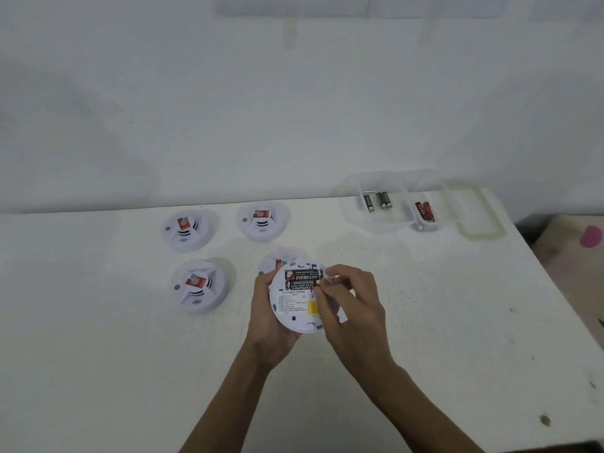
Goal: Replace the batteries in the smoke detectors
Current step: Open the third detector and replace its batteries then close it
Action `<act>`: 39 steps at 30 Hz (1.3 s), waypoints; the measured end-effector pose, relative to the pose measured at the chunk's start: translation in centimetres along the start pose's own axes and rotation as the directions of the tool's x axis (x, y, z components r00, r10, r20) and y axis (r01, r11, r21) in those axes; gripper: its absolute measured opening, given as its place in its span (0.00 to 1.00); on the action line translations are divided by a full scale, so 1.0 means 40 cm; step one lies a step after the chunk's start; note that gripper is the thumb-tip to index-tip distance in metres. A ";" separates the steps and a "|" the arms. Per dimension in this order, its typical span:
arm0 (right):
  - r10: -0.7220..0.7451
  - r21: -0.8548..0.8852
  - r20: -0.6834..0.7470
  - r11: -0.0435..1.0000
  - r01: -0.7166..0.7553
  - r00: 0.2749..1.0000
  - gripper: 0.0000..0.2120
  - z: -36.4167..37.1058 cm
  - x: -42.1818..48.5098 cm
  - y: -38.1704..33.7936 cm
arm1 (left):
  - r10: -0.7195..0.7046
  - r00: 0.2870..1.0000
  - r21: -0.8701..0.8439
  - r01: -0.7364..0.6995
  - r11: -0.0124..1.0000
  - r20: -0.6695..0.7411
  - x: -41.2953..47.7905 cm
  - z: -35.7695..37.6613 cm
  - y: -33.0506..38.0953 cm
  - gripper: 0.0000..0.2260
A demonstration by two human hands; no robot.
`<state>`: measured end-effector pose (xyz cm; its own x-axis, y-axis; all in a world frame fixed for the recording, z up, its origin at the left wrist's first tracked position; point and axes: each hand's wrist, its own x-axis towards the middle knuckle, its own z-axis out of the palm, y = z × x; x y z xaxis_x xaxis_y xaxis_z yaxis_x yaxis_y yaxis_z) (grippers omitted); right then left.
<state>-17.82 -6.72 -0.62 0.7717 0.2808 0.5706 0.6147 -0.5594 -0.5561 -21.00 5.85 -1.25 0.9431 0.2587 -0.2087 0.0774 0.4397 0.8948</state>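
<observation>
Risk of slippage: left hand (266, 318) grips the upturned smoke detector (294, 310) above the bench (441, 322) while right hand (351, 305) pinches the end of a seated battery (304, 276), so a spring-loaded release could flick it away or tip the detector.
</observation>
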 end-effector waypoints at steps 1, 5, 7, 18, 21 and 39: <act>-0.030 -0.007 0.030 1.000 0.031 0.999 0.11 -0.005 0.003 -0.001 | 0.016 1.000 0.034 -0.016 0.999 -0.006 -0.002 -0.001 0.001 0.22; -0.145 -0.021 0.211 0.988 0.152 0.967 0.14 -0.034 0.017 0.017 | 0.037 0.999 -0.033 -0.038 0.999 -0.014 -0.002 -0.012 0.005 0.33; -0.123 0.005 0.238 0.992 0.125 0.964 0.15 -0.046 0.018 0.030 | -0.029 0.999 -0.150 0.026 0.988 -0.014 0.004 -0.020 0.007 0.25; 0.443 -0.320 0.343 0.884 -0.340 0.828 0.22 -0.030 -0.033 0.149 | -0.291 0.926 -0.455 0.373 0.809 0.241 0.032 -0.068 -0.014 0.27; 0.527 -0.516 0.427 0.809 -0.280 0.735 0.29 -0.011 -0.054 0.153 | -0.280 0.926 -0.457 0.369 0.809 0.252 0.030 -0.067 -0.008 0.26; 0.512 -0.115 0.307 0.857 -0.503 0.802 0.18 -0.018 -0.019 0.126 | -0.240 0.927 -0.371 0.340 0.864 0.289 0.036 -0.077 -0.011 0.30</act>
<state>-15.42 -10.29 -3.41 0.9838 0.1787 -0.0128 0.1200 -0.7104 -0.6934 -20.68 8.66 -3.16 0.9488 -0.1141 -0.2947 0.2674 0.7868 0.5563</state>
